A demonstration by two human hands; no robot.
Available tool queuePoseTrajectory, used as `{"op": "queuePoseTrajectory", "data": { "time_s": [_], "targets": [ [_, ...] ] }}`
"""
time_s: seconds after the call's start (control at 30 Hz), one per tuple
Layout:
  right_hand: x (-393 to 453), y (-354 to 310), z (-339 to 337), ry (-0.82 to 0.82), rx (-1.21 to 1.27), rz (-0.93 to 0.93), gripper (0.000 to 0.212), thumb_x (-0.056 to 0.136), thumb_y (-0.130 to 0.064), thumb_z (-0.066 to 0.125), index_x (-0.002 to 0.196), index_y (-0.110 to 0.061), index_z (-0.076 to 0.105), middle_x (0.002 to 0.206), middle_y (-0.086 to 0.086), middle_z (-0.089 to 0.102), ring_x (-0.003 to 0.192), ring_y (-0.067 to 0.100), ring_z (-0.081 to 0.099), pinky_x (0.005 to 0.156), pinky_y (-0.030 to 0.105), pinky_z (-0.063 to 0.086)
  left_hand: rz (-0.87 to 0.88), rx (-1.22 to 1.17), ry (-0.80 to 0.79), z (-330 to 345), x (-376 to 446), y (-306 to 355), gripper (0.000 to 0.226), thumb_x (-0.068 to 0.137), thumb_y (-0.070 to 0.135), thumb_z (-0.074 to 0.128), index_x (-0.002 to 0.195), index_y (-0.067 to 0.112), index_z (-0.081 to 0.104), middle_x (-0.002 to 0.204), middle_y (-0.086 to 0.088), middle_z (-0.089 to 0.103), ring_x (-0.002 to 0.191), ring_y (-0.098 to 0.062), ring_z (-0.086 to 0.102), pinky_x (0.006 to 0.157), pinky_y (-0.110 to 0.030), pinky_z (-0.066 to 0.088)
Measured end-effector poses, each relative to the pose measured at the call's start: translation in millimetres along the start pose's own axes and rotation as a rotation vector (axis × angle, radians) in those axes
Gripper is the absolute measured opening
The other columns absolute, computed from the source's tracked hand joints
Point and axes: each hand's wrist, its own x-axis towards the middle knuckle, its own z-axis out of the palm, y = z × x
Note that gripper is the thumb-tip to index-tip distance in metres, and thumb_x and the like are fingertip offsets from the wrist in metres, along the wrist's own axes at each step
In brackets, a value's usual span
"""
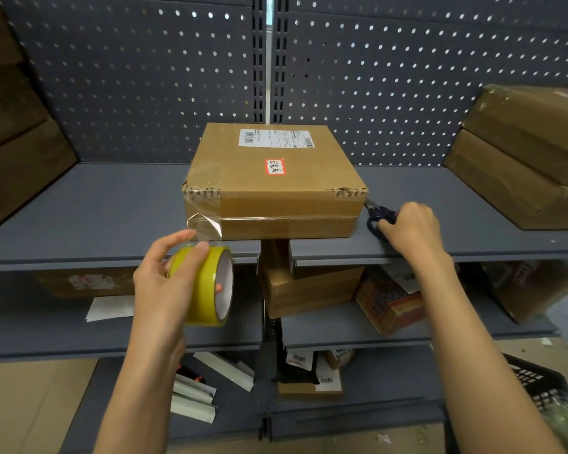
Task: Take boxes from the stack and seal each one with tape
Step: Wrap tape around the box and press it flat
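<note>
A brown cardboard box (276,178) with a white shipping label and a red-edged sticker sits at the middle of the grey shelf (112,217). Clear tape runs from the box's front left corner down to a yellow tape roll (207,286). My left hand (164,283) grips that roll just in front of and below the shelf edge. To the right of the box, dark-handled scissors (379,217) lie on the shelf, and my right hand (410,231) curls its fingers round their handles.
Stacks of brown boxes stand at the far left (17,152) and the far right (525,158) of the shelf. A pegboard wall closes the back. Lower shelves hold more boxes (309,286), a printed carton (391,306) and papers. A black basket (538,385) sits low right.
</note>
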Motion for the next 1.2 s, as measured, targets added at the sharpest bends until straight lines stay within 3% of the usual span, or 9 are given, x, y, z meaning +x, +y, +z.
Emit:
{"op": "queuePoseTrajectory", "data": {
  "time_s": [0.2, 0.33, 0.47, 0.6, 0.7, 0.83, 1.0, 1.2],
  "targets": [
    [-7.2, 1.3, -16.3, 0.101, 0.121, -0.03, 0.036, 0.099, -0.022, 0.047, 0.117, 0.009, 0.045, 0.119, 0.029, 0.051, 0.108, 0.042, 0.049, 0.075, 0.039, 0.036, -0.003, -0.006, 0.0, -0.3, -0.2, 0.0, 0.02, 0.083, 0.028, 0.07, 0.099, 0.038, 0.064, 0.118, -0.015, 0.06, 0.102, -0.044, 0.061, 0.079, -0.049, 0.053],
    [-10.1, -14.0, -44.3, 0.238, 0.284, -0.231, 0.03, 0.095, -0.025, 0.054, 0.112, -0.001, 0.052, 0.109, 0.017, 0.058, 0.097, 0.029, 0.054, 0.073, 0.036, 0.04, 0.005, -0.01, 0.004, 0.4, -1.4, 0.1, 0.022, 0.083, 0.029, 0.07, 0.101, 0.04, 0.063, 0.119, -0.014, 0.059, 0.101, -0.043, 0.061, 0.078, -0.049, 0.054],
    [-26.4, -44.9, -54.3, 0.3, 0.449, -0.418, 0.031, 0.084, -0.035, 0.067, 0.103, -0.012, 0.058, 0.093, 0.003, 0.063, 0.087, 0.019, 0.059, 0.076, 0.033, 0.048, 0.004, -0.002, 0.002, 1.3, -2.6, -0.4, 0.037, 0.084, 0.029, 0.069, 0.117, 0.042, 0.057, 0.12, -0.016, 0.057, 0.099, -0.042, 0.062, 0.075, -0.047, 0.055],
    [-49.2, -72.2, -37.9, 0.21, 0.475, -0.588, 0.033, 0.078, -0.039, 0.07, 0.095, -0.014, 0.057, 0.087, 0.0, 0.062, 0.079, 0.017, 0.058, 0.071, 0.036, 0.05, 0.015, -0.009, 0.007, 1.1, -2.7, -0.7, 0.03, 0.084, 0.029, 0.069, 0.11, 0.041, 0.061, 0.12, -0.017, 0.058, 0.101, -0.044, 0.061, 0.077, -0.048, 0.055],
    [-64.9, -81.5, -28.0, 0.126, 0.453, -0.652, 0.049, 0.071, -0.052, 0.074, 0.095, -0.016, 0.05, 0.091, -0.005, 0.057, 0.083, 0.013, 0.054, 0.07, 0.033, 0.049, 0.003, -0.015, 0.009, 1.4, -4.2, 0.2, 0.028, 0.085, 0.028, 0.069, 0.109, 0.04, 0.061, 0.119, -0.018, 0.059, 0.097, -0.042, 0.063, 0.064, -0.038, 0.054],
    [-70.1, -78.1, -26.4, -0.023, 0.382, -0.709, 0.053, 0.066, -0.056, 0.076, 0.094, -0.018, 0.051, 0.087, -0.011, 0.056, 0.082, 0.013, 0.055, 0.072, 0.039, 0.051, -0.016, -0.044, 0.024, 1.0, -6.8, 3.8, 0.028, 0.087, 0.024, 0.066, 0.112, 0.036, 0.062, 0.117, -0.017, 0.06, 0.075, -0.03, 0.064, 0.047, -0.024, 0.053],
    [-74.1, -71.6, -24.9, -0.203, 0.278, -0.74, 0.052, 0.066, -0.061, 0.074, 0.093, -0.022, 0.053, 0.084, -0.012, 0.058, 0.077, 0.011, 0.056, 0.07, 0.041, 0.053, -0.019, -0.054, 0.01, -0.2, -8.6, 8.1, 0.029, 0.089, 0.02, 0.064, 0.114, 0.034, 0.064, 0.107, -0.011, 0.063, 0.066, -0.023, 0.061, 0.046, -0.022, 0.053],
    [-75.3, -61.4, -24.7, -0.309, 0.29, -0.722, 0.047, 0.068, -0.058, 0.075, 0.089, -0.023, 0.053, 0.079, -0.011, 0.059, 0.071, 0.01, 0.055, 0.063, 0.032, 0.051, -0.043, -0.054, 0.004, -0.8, -6.6, 9.7, 0.029, 0.089, 0.019, 0.063, 0.115, 0.032, 0.065, 0.108, -0.015, 0.062, 0.064, -0.023, 0.059, 0.042, -0.02, 0.05]
  ]
}}
